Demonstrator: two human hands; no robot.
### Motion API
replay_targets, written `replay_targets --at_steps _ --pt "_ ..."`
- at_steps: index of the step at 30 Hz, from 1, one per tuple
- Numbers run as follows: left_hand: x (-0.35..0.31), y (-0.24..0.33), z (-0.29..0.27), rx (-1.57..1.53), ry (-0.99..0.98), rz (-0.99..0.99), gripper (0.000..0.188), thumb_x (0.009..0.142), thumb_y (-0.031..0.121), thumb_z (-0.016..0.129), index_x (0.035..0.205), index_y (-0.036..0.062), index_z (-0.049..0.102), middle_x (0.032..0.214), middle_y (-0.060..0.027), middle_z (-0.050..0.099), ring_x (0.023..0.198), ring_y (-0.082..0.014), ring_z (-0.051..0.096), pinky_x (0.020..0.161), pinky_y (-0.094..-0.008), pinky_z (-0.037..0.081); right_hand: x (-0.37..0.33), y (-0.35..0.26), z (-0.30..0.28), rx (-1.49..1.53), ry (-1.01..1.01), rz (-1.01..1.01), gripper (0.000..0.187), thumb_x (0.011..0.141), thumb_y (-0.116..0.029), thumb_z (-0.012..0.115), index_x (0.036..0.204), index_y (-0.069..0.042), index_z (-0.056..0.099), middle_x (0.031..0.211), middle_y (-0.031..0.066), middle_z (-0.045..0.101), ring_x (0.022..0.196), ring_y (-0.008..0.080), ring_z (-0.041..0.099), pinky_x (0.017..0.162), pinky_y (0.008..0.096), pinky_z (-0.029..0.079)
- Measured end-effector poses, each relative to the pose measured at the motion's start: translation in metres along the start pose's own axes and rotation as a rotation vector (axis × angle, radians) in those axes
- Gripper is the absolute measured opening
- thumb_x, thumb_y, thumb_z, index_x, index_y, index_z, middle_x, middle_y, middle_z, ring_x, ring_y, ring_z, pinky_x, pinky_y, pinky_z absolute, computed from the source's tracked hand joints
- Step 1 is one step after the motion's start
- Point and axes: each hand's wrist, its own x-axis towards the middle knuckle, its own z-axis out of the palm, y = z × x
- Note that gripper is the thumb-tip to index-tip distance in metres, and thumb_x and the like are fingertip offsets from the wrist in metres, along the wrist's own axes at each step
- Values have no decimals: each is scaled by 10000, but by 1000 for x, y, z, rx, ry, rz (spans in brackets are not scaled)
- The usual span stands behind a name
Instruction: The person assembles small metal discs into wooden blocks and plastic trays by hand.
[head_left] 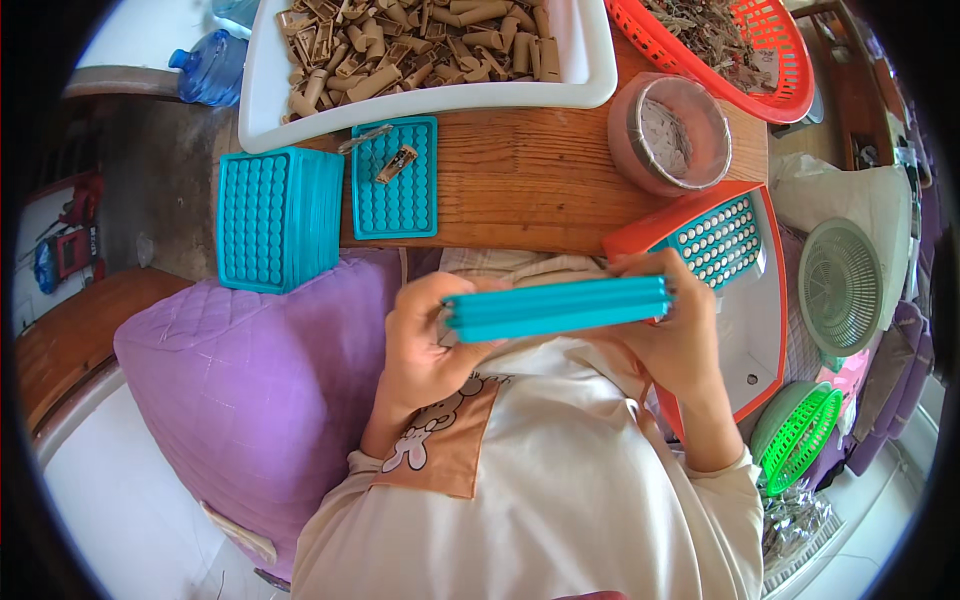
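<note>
Between my two hands a small stack of teal plastic trays (560, 308) is held edge-on above my lap. My left hand (418, 325) is closed around its left end, and my right hand (682, 325) grips its right end. To the left stands a tall pile of matching teal trays (262, 220) with round pockets. Another teal tray (410, 210) lies on the table, with a brown, hollow piece (397, 164) resting on it. Right of my hands, a teal tray filled with white round pieces (722, 240) sits in an orange-red box (768, 330).
A white tub (430, 103) of brown plastic pieces stands at the back of the wooden table (520, 180). Near it are a pinkish bucket (655, 150) and a red basket (790, 90) of scraps. A purple cushioned seat (260, 350) is at left; green baskets (800, 435) stand at right.
</note>
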Motion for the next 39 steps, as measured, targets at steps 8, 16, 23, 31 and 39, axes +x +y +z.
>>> replay_targets --at_steps 8,16,23,31,39 --pt "57 -12 17 362 -62 486 320 624 -10 634 874 61 448 906 -75 601 828 -296 578 693 -367 472 23 17 -41 -156 129 -228 245 586 37 649 781 22 501 844 116 607 753 178 595 658 251 473" --pt "72 -13 0 780 101 545 356 565 51 674 848 98 463 912 -34 615 726 -193 566 666 -288 440 65 17 -57 -168 -99 -561 255 612 119 555 850 33 527 997 125 555 804 181 588 668 262 491" --pt "61 -39 -14 581 63 361 362 594 -2 625 913 64 468 980 -120 573 860 -262 557 744 -323 452 93 22 -40 166 -317 -321 135 759 26 471 864 52 552 1056 111 490 813 94 509 677 216 429" --pt "45 -53 -10 348 -25 62 323 647 39 585 946 25 466 1047 -167 515 963 -294 508 819 -340 393 107 37 -18 114 -354 -66 221 788 -141 543 901 48 559 934 65 512 830 108 497 725 241 407" --pt "65 -66 -4 627 -93 -47 278 664 10 538 931 7 459 1041 -159 515 932 -324 510 760 -346 430 128 44 14 415 -370 354 260 768 -153 534 980 -5 560 900 93 559 874 143 499 759 270 399"
